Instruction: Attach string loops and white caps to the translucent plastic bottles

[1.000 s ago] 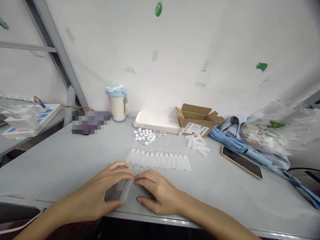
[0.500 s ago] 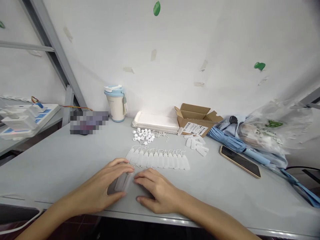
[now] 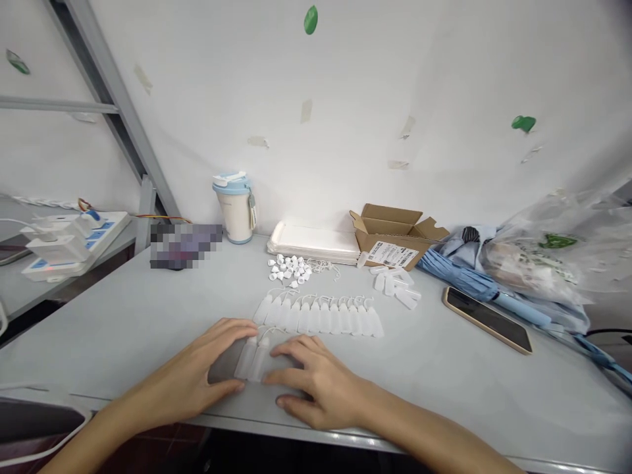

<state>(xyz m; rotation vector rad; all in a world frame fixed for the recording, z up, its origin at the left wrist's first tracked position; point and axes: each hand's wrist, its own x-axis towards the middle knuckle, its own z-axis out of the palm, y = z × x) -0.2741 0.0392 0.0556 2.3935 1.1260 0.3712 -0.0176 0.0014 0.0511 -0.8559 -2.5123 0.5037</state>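
Two small translucent squeeze bottles (image 3: 251, 359) lie side by side on the grey table (image 3: 123, 316), near its front edge, tips pointing away from me. My left hand (image 3: 197, 375) cups them from the left, index finger curled past their tips and thumb at their bases. My right hand (image 3: 316, 382) lies flat on the table to their right, fingers stretched out and fingertips touching the nearer bottle. Just beyond my hands a row of several like bottles (image 3: 320, 319) lies lined up neatly.
Behind the row are a pile of small white caps (image 3: 291, 268), a few loose bottles (image 3: 395, 286), an open cardboard box (image 3: 395, 234), stacked white trays (image 3: 316, 240) and a blue-lidded cup (image 3: 234, 207). A phone (image 3: 486, 319), a blue umbrella (image 3: 469, 280) and a plastic bag (image 3: 548, 250) are at the right, a power strip (image 3: 64, 243) at the left.
The two bottles between my hands have gone from tilted to straight, side by side, and sit slightly farther from me. My right fingers have closed in against them.
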